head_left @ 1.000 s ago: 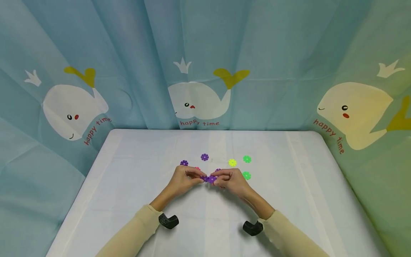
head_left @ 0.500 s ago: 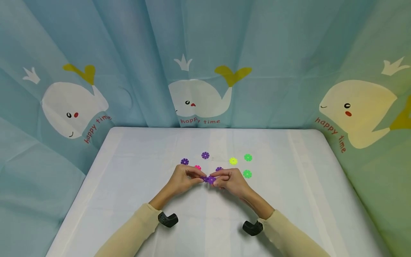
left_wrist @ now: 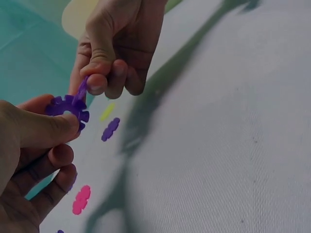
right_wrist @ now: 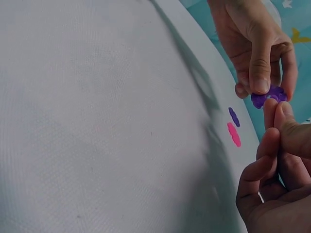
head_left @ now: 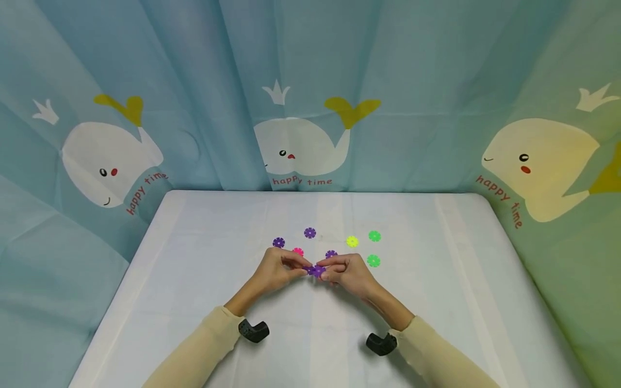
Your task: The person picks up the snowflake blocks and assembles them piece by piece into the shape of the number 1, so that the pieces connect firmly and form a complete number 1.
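Note:
Between thumb and fingertips, my left hand (head_left: 274, 274) pinches a purple notched snowflake disc (left_wrist: 59, 108). My right hand (head_left: 354, 276) pinches a second purple snowflake disc (head_left: 318, 271), seen nearly edge-on in the left wrist view. The two discs meet at their rims, the right one standing at an angle to the left one; how deep the slots engage is hidden by the fingers. Both hands hold them above the white table. In the right wrist view, fingertips cover most of the right disc, while the left disc (right_wrist: 260, 99) shows beyond them.
Behind the hands, loose discs lie on the white table (head_left: 427, 291): purple ones (head_left: 310, 233), a pink one (head_left: 298, 251), a yellow one (head_left: 352, 241) and two green ones (head_left: 374, 236). A whale-print curtain (head_left: 412, 145) surrounds the table's back and sides.
The head view has tilted slightly, so the table and loose discs sit a little higher. Both hands keep their pinch on the joined purple discs; the right disc has shifted very slightly left.

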{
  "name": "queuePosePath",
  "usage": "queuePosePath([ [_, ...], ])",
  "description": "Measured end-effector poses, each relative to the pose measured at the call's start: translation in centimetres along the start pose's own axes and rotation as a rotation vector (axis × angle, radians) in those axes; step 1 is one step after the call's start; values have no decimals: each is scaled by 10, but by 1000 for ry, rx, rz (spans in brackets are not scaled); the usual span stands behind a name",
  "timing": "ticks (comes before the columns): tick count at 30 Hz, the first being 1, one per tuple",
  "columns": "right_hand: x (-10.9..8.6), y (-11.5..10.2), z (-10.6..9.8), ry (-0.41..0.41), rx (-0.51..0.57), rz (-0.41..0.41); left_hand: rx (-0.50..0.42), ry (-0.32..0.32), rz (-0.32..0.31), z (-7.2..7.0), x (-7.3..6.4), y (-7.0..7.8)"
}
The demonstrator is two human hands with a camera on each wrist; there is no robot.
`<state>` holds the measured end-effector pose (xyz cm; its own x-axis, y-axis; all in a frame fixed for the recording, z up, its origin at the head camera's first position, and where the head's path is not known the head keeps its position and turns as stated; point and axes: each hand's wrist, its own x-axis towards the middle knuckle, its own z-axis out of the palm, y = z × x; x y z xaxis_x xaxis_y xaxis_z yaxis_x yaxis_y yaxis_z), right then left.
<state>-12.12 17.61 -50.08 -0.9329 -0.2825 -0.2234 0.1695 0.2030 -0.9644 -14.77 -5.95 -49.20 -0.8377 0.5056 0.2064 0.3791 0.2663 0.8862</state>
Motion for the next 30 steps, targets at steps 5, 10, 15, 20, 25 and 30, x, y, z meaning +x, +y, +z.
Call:
queuePosePath([
  [5, 1, -1, -1, 2, 8, -19, -14, 9, 2, 3, 2, -12],
  [10, 3, -3, -1, 7, 8, -30, -25, 46, 5, 3, 2, -12],
  [15, 4, -5, -1, 29, 29, -26, -43, 71, 1, 4, 3, -12],
  [20, 6, -8, -1, 5, 35, -28, -67, 76, -35, 0, 3, -14],
  [25, 8, -6, -3, -10, 31, -29, -83, 57, -56, -1, 4, -16],
  [30, 9, -4, -5, -15, 18, -29, -88, 57, -57, 0, 4, -19],
])
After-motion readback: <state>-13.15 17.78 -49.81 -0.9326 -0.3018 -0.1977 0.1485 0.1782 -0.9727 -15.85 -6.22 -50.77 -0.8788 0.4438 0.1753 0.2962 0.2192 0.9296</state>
